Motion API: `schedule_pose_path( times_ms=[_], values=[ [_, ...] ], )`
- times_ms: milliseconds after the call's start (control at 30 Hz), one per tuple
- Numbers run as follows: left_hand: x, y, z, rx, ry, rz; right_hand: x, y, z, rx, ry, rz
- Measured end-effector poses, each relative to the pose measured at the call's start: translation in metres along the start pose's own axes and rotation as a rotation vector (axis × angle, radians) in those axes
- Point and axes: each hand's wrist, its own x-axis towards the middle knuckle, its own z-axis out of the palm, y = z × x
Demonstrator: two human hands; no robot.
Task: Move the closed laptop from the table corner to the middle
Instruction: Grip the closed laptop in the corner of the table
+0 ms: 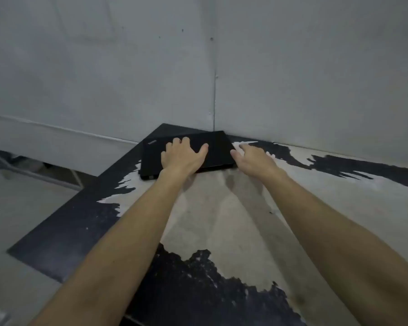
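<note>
At table corner, left hand point(183, 156) lies spread on laptop point(218, 147).

Walls point(292, 78) hem the laptop point(218, 147) behind and right; the worn table point(217, 215) in front lies open.

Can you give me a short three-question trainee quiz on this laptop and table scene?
1. True or false: the laptop lies closed at the table's far corner.
2. Which of the hands rests flat on the lid: A) left hand, B) right hand, C) both?
3. Fill in: the tabletop's black coating is badly ____.

Key: 1 true. 2 A; the right hand is beside the laptop's right edge, fingers spread. 3 worn, or peeled.
</note>
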Motion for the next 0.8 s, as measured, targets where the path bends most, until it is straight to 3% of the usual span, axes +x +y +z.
schedule_pose_path(
  times_ms=[567,800],
  values=[
    [0.052,-0.081,0.012,0.023,0.027,-0.436,0.091,0.006,0.048,0.063,-0.056,0.111],
    [0.065,-0.09,0.009,0.0,-0.08,-0.566,0.103,-0.004,0.057,0.047,-0.039,0.186]
  ],
)
